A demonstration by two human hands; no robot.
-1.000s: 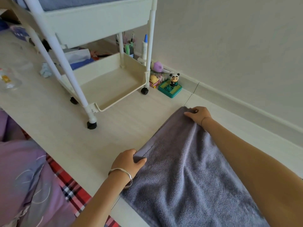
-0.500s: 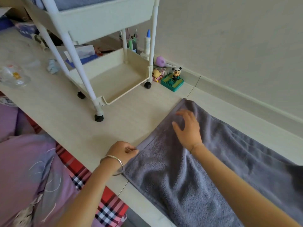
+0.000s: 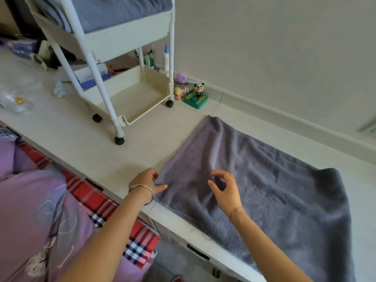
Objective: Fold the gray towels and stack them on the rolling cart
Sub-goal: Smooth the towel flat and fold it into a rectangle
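Fingers of left hand point(image 3: 145, 181) pinch gray towel point(image 3: 254, 184) corner; right hand point(image 3: 224, 188) hovers, fingers loosely spread.

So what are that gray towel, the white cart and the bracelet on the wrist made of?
The gray towel looks like cotton terry: matte, fuzzy pile with a flat woven band along its edge. The rolling cart appears to be cream plastic trays on white tubular posts, probably painted metal or plastic, with black casters. The bangle on the left hand looks like polished silvery metal, judging by its shine.
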